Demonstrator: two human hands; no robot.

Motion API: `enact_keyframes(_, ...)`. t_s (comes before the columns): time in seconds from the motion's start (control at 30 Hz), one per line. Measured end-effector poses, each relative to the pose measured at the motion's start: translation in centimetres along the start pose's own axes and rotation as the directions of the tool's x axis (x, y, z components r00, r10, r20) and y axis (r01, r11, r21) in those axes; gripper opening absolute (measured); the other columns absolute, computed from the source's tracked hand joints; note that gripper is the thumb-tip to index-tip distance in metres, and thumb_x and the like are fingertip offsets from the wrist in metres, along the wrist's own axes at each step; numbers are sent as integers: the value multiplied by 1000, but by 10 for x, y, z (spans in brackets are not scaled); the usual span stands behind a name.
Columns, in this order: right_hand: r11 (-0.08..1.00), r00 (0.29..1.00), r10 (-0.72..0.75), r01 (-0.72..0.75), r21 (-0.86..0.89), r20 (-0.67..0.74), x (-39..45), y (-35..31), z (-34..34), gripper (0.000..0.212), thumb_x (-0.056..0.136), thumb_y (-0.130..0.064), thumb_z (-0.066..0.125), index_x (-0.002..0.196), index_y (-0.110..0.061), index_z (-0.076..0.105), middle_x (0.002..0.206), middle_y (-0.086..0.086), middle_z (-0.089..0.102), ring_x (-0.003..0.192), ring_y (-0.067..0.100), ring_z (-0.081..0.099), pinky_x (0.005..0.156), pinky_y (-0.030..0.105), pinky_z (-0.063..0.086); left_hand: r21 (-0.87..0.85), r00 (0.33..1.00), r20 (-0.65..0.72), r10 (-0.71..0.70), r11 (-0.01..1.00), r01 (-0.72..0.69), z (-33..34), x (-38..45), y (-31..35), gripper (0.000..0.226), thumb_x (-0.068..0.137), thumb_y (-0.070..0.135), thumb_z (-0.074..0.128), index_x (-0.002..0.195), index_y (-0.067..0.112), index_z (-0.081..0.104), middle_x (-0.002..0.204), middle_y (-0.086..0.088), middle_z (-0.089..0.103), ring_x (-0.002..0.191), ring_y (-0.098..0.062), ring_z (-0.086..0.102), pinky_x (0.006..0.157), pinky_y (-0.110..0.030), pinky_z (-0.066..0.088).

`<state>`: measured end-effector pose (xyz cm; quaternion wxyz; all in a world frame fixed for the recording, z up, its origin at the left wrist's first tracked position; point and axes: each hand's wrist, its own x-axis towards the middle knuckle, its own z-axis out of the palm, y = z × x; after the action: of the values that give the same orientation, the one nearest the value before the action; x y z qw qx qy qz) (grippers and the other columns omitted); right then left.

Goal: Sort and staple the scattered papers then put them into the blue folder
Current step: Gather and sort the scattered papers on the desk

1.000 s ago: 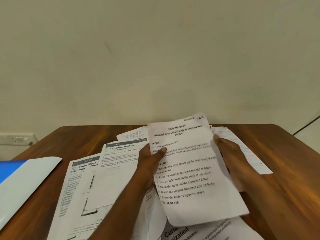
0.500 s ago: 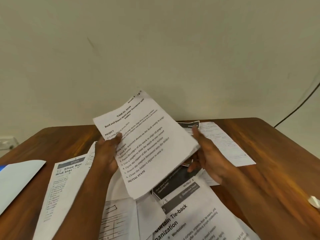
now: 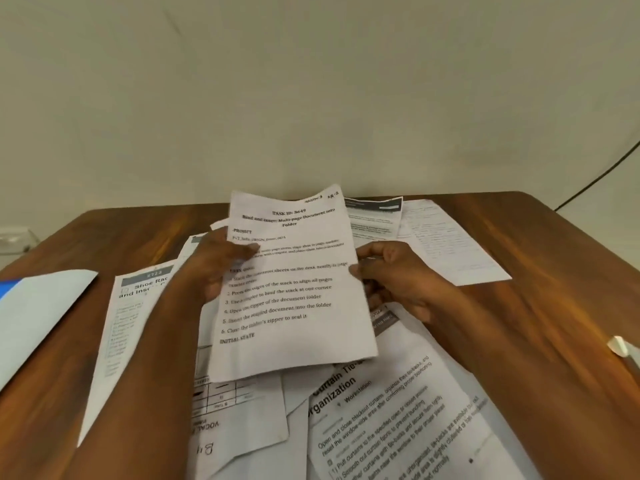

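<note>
- A brown wooden table (image 3: 554,289) stands against a plain pale wall and carries loose printed papers (image 3: 398,427) spread across it.
- Nearest, below the hands, lies a sheet headed with curtain tie-back organization, overlapping other pages, one of them showing a ruled grid; none look squared up or stapled yet.
- The left hand (image 3: 214,268) grips the left edge of a lifted sheet (image 3: 294,289), thumb on its printed face. The right hand (image 3: 398,275) pinches the right edge with curled fingers. Held at both sides, the page stays tilted up and facing the person, probably so its heading can be read for sorting.
- That sheet is white, slightly curled, with a centred title, numbered steps and a handwritten mark at its top corner.
- Left of the left hand lies a page titled about a shoe rack; further left, at the frame edge, the blue folder (image 3: 8,287) peeks out beside a pale flap.
- Right of the right hand, near the table's edge, sits a small white object I cannot identify.
- Beyond the hands, more pages lie toward the wall.
</note>
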<state>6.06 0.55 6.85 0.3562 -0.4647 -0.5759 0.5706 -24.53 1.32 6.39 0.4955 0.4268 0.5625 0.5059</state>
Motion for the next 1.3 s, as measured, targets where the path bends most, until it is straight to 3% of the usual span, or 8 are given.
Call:
enact_keyframes(0.07,995,1000,1,1,-100,21,-2,-4,-5,17,96,-5,70,113,-9,69,96,19,78,66,24,71,51,32,58,43,999,-38,16,999,-14,-14,0,0,34,95,-4,68,127,5,67,114,-17,78,87,-29,79,67,-42,65)
enact_keyframes(0.23,800,997,45,-2,-599,57,1,-6,-40,37,81,-13,87,112,-25,70,97,5,77,90,26,75,62,30,59,121,998,-56,-39,992,46,-46,1,-7,29,93,-2,71,119,10,69,113,-19,77,105,-44,73,97,-63,55)
enact_keyframes(0.43,612,964,206,7,-790,169,-3,-8,-47,55,65,-24,99,113,-28,72,100,-1,73,93,19,69,82,37,61,104,1000,20,-17,994,15,-46,-1,-17,44,83,1,76,126,7,67,118,-19,76,108,-45,72,100,-63,53)
enact_keyframes(0.53,577,958,229,9,-817,173,-3,-7,-45,43,66,-24,99,101,-25,75,95,-3,77,93,19,72,92,43,61,76,997,57,-54,996,49,-47,-2,-25,56,74,9,80,129,5,66,120,-19,76,107,-43,74,97,-61,57)
enact_keyframes(0.63,575,960,237,-13,-818,151,-3,-8,-48,33,68,-21,97,94,-21,76,89,-5,78,90,19,73,90,40,62,52,997,56,-59,997,56,-46,-2,-28,47,83,1,76,129,4,67,118,-18,77,97,-36,78,74,-45,66)
enact_keyframes(0.7,559,967,224,-27,-829,119,-3,-9,-53,32,69,-21,97,94,-21,76,90,-6,76,90,18,70,86,38,61,44,997,52,-62,997,59,-44,-3,-26,43,87,-3,72,129,4,66,116,-18,77,95,-36,78,69,-42,67)
enact_keyframes(1.13,502,970,234,-174,-847,-61,0,-7,-83,40,66,-16,99,95,-22,72,101,-1,74,89,24,73,76,38,66,41,996,52,-75,996,73,-38,-8,-24,38,91,-7,70,128,-1,66,116,-20,77,102,-40,76,76,-44,66)
enact_keyframes(1.3,540,973,222,-175,-823,-61,0,-6,-83,40,67,-16,98,96,-22,71,102,1,74,90,24,73,74,35,66,52,994,45,-95,994,92,-39,-5,-26,40,90,-5,72,129,2,66,116,-20,77,104,-43,75,88,-55,61)
